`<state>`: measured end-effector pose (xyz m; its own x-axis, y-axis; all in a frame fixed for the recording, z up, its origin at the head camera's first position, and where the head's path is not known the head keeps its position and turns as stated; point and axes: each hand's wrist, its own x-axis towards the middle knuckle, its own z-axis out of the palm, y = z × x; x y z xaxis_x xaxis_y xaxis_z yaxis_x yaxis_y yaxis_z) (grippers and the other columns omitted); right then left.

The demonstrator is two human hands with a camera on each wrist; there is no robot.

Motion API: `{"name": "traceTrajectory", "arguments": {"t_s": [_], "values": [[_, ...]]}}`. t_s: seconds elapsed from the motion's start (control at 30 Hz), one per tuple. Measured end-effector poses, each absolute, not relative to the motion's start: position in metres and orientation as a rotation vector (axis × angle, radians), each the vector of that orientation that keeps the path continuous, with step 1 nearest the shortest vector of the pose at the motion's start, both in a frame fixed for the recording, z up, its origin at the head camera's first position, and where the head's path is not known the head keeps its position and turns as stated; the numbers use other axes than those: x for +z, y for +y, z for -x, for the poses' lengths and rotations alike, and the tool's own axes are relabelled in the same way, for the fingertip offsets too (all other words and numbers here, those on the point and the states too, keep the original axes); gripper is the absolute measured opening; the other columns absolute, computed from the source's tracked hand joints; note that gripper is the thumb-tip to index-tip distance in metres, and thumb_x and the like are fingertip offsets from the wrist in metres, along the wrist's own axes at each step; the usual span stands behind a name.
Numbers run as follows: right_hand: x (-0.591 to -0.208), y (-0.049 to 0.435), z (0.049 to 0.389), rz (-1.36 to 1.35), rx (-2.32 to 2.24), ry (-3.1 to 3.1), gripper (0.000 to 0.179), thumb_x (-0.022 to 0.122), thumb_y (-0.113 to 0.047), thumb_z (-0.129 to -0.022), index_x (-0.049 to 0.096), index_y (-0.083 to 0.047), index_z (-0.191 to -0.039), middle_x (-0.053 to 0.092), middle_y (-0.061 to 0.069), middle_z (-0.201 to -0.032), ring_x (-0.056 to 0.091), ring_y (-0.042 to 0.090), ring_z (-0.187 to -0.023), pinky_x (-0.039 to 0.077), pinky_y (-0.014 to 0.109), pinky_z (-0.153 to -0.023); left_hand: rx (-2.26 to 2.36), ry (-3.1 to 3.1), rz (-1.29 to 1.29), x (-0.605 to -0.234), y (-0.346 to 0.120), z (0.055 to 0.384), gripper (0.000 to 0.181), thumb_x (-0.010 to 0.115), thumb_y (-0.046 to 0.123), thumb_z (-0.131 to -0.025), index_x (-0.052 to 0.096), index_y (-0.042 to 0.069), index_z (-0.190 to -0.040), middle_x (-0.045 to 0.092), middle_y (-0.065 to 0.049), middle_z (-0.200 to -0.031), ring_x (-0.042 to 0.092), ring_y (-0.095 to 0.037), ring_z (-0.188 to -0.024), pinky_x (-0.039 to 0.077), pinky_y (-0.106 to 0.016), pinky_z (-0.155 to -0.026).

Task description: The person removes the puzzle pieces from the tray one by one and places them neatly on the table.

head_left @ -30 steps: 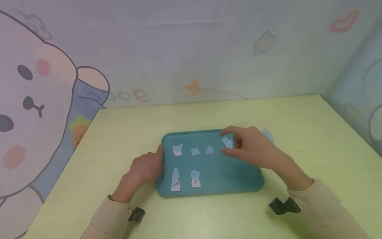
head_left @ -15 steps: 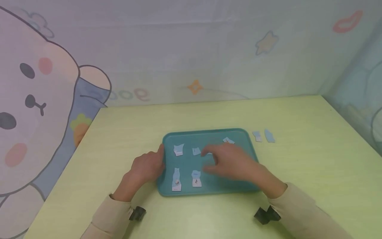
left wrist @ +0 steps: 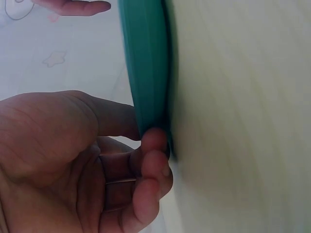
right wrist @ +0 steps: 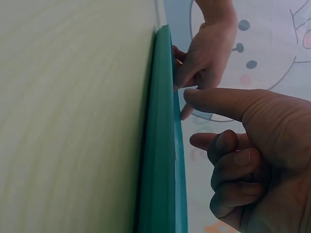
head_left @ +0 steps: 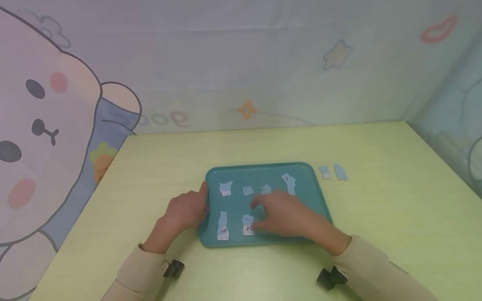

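My left hand point(head_left: 186, 211) grips the left edge of a green tray point(head_left: 260, 165), with the thumb at the rim and the fingers curled at the edge in the left wrist view. My right hand point(head_left: 284, 215) hovers over the tray, its thumb and index finger apart with nothing between them and the other fingers curled. Nearest its thumb lies a pale blue and white puzzle piece point(head_left: 247, 225) with a small dark print. A tall piece point(head_left: 223, 225) lies to its left. The back row holds several pieces, among them a forked one point(head_left: 290, 184) and a partly hidden one point(head_left: 265, 188).
Two loose pieces lie on the yellow table point(head_left: 376, 209) beyond the tray's right edge: a squarish one point(head_left: 325, 172) and a pointed one point(head_left: 340, 172). A printed cloth point(head_left: 211, 62) with a bear hangs behind the table.
My right hand has moved left and nearer to me, from the forked piece at the tray's back right to beside the front middle piece. The left hand has stayed at the tray's edge.
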<state>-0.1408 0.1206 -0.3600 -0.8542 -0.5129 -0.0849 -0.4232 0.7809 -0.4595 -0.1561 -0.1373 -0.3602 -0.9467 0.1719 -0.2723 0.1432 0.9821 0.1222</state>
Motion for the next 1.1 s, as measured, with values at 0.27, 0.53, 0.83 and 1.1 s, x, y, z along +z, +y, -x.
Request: {"name": "traceTrajectory", "arguments": {"t_s": [0.27,0.53,0.83,1.1], "values": [[-0.367,0.118,0.138,0.782,-0.621,2.786,0.042,0.086,-0.036,-0.085,0.077,-0.012,-0.119,0.077,0.001,-0.116,0.068,0.023,-0.106,0.055,0.044,-0.089,0.137,2.859,-0.25,-0.361,-0.137,0.157,0.063,0.048,0.014,-0.107,0.028,-0.007,-0.162,0.063,-0.012,-0.086,0.057,-0.022,-0.074,0.043,-0.035,-0.06],[-0.372,0.115,0.138,0.792,-0.613,2.754,0.044,0.085,-0.034,-0.086,0.077,-0.009,-0.12,0.077,0.006,-0.118,0.068,0.026,-0.108,0.054,0.046,-0.095,0.132,2.871,-0.263,-0.359,-0.137,0.155,0.062,0.05,0.013,-0.107,0.029,-0.008,-0.161,0.065,-0.015,-0.089,0.057,-0.023,-0.074,0.045,-0.037,-0.061],[-0.373,0.115,0.137,0.812,-0.612,2.749,0.042,0.086,-0.032,-0.085,0.077,-0.008,-0.119,0.077,0.007,-0.119,0.068,0.028,-0.111,0.054,0.048,-0.096,0.133,2.867,-0.26,-0.358,-0.136,0.155,0.062,0.049,0.012,-0.106,0.029,-0.008,-0.161,0.066,-0.015,-0.09,0.058,-0.023,-0.075,0.046,-0.038,-0.061],[-0.371,0.114,0.136,0.832,-0.596,2.74,0.041,0.084,-0.031,-0.087,0.077,-0.008,-0.12,0.077,0.006,-0.119,0.068,0.027,-0.11,0.053,0.047,-0.097,0.13,2.863,-0.255,-0.357,-0.136,0.155,0.062,0.049,0.013,-0.107,0.029,-0.008,-0.161,0.066,-0.015,-0.09,0.057,-0.023,-0.076,0.045,-0.037,-0.061]]}}
